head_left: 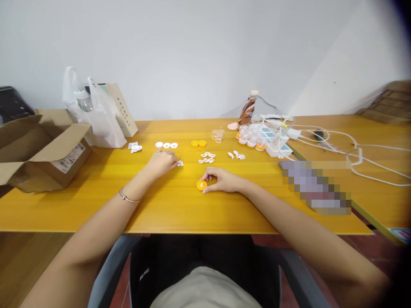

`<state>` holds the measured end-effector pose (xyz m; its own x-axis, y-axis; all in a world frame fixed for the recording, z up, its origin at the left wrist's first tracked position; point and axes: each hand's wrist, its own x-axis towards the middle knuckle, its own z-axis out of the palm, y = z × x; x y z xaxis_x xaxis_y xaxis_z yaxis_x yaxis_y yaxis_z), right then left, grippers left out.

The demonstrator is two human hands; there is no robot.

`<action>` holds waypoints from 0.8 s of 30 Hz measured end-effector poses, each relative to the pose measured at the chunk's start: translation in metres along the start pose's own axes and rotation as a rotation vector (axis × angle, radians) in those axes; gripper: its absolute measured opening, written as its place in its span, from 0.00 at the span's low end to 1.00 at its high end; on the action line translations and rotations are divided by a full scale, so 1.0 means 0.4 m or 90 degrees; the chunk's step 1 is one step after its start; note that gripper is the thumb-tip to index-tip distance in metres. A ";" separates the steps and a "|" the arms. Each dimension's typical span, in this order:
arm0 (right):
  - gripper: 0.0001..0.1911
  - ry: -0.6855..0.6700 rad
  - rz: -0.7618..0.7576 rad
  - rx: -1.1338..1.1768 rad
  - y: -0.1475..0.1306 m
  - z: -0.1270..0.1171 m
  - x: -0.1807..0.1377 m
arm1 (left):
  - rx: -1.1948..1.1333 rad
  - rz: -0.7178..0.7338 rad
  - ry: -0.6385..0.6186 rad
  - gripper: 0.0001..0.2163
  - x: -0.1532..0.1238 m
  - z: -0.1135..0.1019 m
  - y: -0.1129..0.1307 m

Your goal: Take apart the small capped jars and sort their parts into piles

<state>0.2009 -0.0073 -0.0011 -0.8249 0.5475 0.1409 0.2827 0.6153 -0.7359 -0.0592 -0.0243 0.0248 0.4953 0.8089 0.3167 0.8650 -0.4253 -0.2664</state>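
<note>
Gripping: the right hand (221, 179) is closed, its thumb and fingertips pinching the cap (201, 185) by the rim. The cap lies flat on the table (96, 192), at 9 o'clock of that hand. We judge the rim hold leaves its top face clear.
Left: the left hand (162, 162) is curled, with its fingertips at a white piece (180, 163) at its 3 o'clock. We cannot tell whether the piece is gripped or merely touched.
Stock: rings (166, 145), spare caps (198, 143) and a white pile (207, 157) lie at 12 o'clock of the hands. They are grouped by kind, we judge for easy reach.
Margins: bottle (248, 110) and power strip (276, 145) sit at 1 o'clock, box (41, 149) and bag (96, 115) at 10 o'clock, well apart.
Obscured: the white mark on the cap is too small to read. A pixelated patch at 3 o'clock hides what lies there. The box is cut off at the frame edge.
</note>
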 end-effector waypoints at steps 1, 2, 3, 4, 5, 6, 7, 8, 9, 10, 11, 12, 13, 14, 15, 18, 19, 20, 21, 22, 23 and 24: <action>0.19 0.001 0.001 0.000 0.000 0.000 0.000 | -0.005 0.005 0.010 0.13 -0.001 -0.003 0.004; 0.19 0.002 0.002 0.000 -0.001 0.000 0.000 | -0.015 0.008 0.022 0.13 -0.002 -0.008 0.011; 0.19 0.002 0.002 0.001 -0.001 0.000 0.000 | -0.031 0.012 0.036 0.13 -0.003 -0.014 0.020; 0.19 0.001 0.002 0.002 -0.001 0.000 0.000 | -0.056 0.021 0.046 0.13 -0.004 -0.020 0.034; 0.19 0.000 0.001 0.005 -0.002 0.000 0.000 | -0.089 0.040 0.050 0.12 -0.004 -0.028 0.050; 0.19 -0.003 0.000 0.008 -0.002 0.000 0.000 | -0.129 0.068 0.048 0.12 -0.005 -0.034 0.068; 0.19 -0.005 -0.004 0.013 -0.002 -0.001 0.000 | -0.171 0.107 0.040 0.11 -0.006 -0.040 0.088; 0.19 -0.008 -0.009 0.018 -0.002 -0.001 0.000 | -0.209 0.150 0.028 0.11 -0.007 -0.045 0.107; 0.19 -0.010 -0.015 0.022 -0.002 -0.002 0.000 | -0.236 0.188 0.020 0.11 -0.007 -0.048 0.125; 0.18 -0.010 -0.022 0.025 -0.002 -0.002 0.000 | -0.248 0.217 0.016 0.11 -0.007 -0.049 0.141; 0.17 -0.009 -0.029 0.026 -0.001 -0.003 0.000 | -0.249 0.237 0.017 0.11 -0.007 -0.049 0.154; 0.17 -0.007 -0.035 0.026 -0.001 -0.003 0.000 | -0.238 0.250 0.022 0.12 -0.006 -0.047 0.163; 0.17 -0.004 -0.039 0.025 0.000 -0.003 0.000 | -0.221 0.257 0.030 0.12 -0.006 -0.046 0.169; 0.16 -0.001 -0.042 0.023 0.002 -0.002 0.000 | -0.200 0.260 0.041 0.12 -0.006 -0.044 0.173; 0.16 0.001 -0.044 0.022 0.003 -0.002 0.001 | -0.177 0.264 0.054 0.13 -0.007 -0.043 0.175; 0.17 0.006 -0.046 0.025 0.005 0.000 0.001 | -0.119 0.290 0.090 0.14 -0.009 -0.044 0.174; 0.17 0.007 -0.047 0.027 0.005 0.000 0.001 | -0.106 0.302 0.096 0.14 -0.010 -0.045 0.172; 0.17 0.008 -0.048 0.029 0.005 0.000 0.001 | -0.096 0.314 0.099 0.14 -0.011 -0.046 0.171; 0.16 0.007 -0.049 0.029 0.005 -0.001 0.001 | -0.087 0.323 0.100 0.13 -0.012 -0.048 0.171; 0.16 0.006 -0.050 0.029 0.004 -0.001 0.001 | -0.080 0.329 0.099 0.13 -0.012 -0.050 0.170; 0.16 0.005 -0.050 0.029 0.004 -0.001 0.001 | -0.074 0.334 0.098 0.13 -0.012 -0.051 0.170; 0.16 0.004 -0.050 0.028 0.004 -0.002 0.001 | -0.071 0.338 0.098 0.13 -0.012 -0.053 0.170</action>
<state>0.2012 -0.0057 -0.0017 -0.8407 0.5019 0.2035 0.1952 0.6312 -0.7506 -0.0012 -0.0657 0.0244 0.8641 0.4069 0.2964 0.4925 -0.8051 -0.3305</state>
